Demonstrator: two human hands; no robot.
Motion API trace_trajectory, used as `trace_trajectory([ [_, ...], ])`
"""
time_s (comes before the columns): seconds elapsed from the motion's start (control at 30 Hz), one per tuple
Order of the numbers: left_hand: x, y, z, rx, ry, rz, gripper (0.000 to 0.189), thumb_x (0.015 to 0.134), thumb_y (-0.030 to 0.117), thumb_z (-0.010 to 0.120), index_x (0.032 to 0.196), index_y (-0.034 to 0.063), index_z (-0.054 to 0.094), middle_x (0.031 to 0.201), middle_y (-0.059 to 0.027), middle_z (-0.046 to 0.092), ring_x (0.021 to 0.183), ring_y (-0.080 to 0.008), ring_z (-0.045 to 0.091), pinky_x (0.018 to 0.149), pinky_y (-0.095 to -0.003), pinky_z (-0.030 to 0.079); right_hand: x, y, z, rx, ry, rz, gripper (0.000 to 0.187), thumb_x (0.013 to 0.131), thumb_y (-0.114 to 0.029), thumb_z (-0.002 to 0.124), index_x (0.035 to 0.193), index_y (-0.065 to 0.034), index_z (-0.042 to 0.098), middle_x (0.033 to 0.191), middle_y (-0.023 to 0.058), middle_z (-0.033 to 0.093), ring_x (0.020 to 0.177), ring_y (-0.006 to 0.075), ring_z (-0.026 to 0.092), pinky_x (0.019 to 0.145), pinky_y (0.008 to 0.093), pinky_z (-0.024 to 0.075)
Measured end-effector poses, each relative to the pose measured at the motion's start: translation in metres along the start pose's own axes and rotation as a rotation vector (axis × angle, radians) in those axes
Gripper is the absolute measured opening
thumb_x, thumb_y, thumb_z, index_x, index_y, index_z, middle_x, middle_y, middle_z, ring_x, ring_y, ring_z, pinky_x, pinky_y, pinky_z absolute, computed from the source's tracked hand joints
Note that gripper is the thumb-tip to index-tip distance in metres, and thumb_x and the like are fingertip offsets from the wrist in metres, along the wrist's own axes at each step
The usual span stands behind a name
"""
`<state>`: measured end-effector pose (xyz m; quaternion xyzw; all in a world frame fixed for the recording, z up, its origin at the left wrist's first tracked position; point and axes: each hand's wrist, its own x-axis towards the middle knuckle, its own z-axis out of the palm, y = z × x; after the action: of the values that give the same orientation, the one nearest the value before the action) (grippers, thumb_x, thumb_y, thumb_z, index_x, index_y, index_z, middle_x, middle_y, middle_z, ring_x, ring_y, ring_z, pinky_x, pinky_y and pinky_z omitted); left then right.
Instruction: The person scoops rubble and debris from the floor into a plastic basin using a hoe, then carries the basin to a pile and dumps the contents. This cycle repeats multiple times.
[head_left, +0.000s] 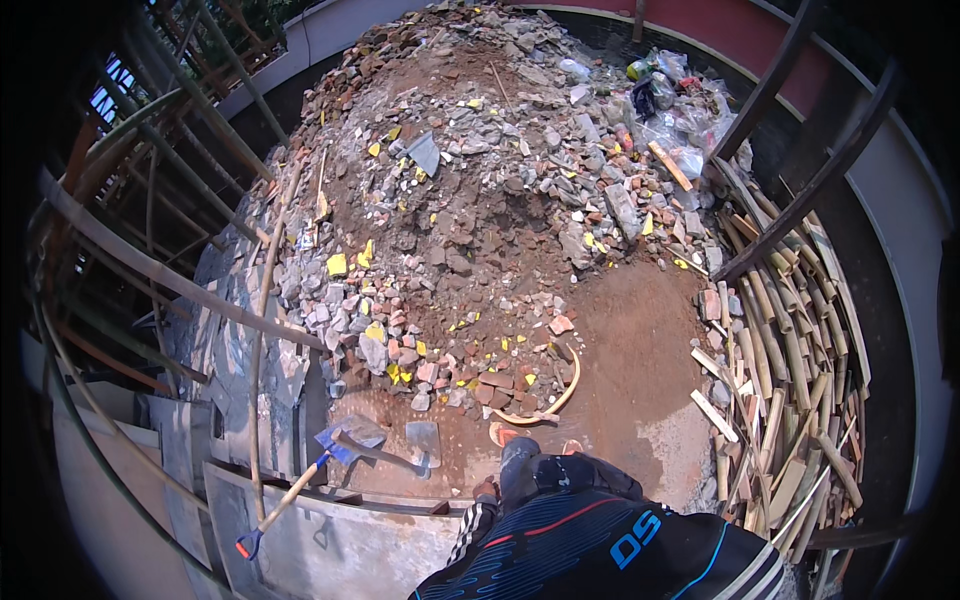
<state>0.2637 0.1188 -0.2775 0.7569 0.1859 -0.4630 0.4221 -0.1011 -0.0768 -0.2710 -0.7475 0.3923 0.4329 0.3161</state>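
Note:
My left hand (486, 489), below a white-striped sleeve, is beside my bent knee at the ledge's edge; its fingers are too small to read. My right hand is out of view. Left of my feet, a shovel (351, 439) with a blue-marked blade lies with its wooden shaft leaning over the concrete ledge (360, 540). A hoe (424, 441) with a metal blade is beside it, its dark handle crossing the shovel blade. In front of my sandalled feet, a curved tan strip (574, 382) borders a large heap of broken brick and concrete rubble (465, 240) with yellow fragments.
Stacked bamboo and wood pieces (787, 352) line the right side, below slanting dark poles (810, 187). Plastic rubbish (675, 105) lies at the upper right. Bamboo poles (180, 281) cross the left side. Brown soil (637, 337) covers the ground right of the heap.

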Motion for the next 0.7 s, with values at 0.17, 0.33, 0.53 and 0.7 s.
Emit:
trace_trajectory([
  [0.17,0.023,0.007,-0.071,-0.274,0.070,-0.259,0.026,0.084,0.022,0.046,0.105,0.0113,0.057,0.097,-0.0134,0.059,0.074,-0.0286,0.058,0.059,-0.0396,0.048,0.021,-0.013,-0.056,-0.249,0.219,-0.242,0.021,0.078,-0.024,0.056,0.096,-0.0143,0.063,0.105,0.0081,0.061,0.096,0.0220,0.059,0.077,0.0334,0.0488],
  [0.33,0.009,0.059,-0.050,-0.134,0.153,-0.242,0.028,0.085,0.019,0.046,0.108,0.0058,0.056,0.096,-0.0156,0.059,0.084,-0.0296,0.057,0.058,-0.0373,0.050,0.051,-0.045,-0.166,1.205,0.330,0.177,0.010,0.077,-0.013,0.055,0.086,-0.0073,0.056,0.072,0.0090,0.060,0.057,0.0233,0.058,0.050,0.0341,0.0489],
  [0.53,0.065,0.112,-0.009,-0.073,0.014,-0.173,0.017,0.085,0.014,0.044,0.095,0.0057,0.055,0.078,-0.0106,0.059,0.054,-0.0212,0.055,0.043,-0.0316,0.044,0.064,-0.097,-0.277,1.157,0.430,-0.042,0.013,0.077,-0.009,0.054,0.090,-0.0069,0.055,0.070,0.0063,0.059,0.052,0.0176,0.057,0.045,0.0304,0.0467],
  [0.7,0.076,0.165,-0.016,-0.611,-0.636,-0.189,0.020,0.077,0.019,0.058,0.090,0.0071,0.049,0.072,-0.0082,0.057,0.051,-0.0191,0.053,0.039,-0.0314,0.041,0.042,-0.109,-0.329,1.016,0.499,-0.036,0.024,0.075,-0.012,0.057,0.097,-0.0043,0.058,0.071,0.0067,0.060,0.052,0.0154,0.057,0.048,0.0284,0.0471],
])
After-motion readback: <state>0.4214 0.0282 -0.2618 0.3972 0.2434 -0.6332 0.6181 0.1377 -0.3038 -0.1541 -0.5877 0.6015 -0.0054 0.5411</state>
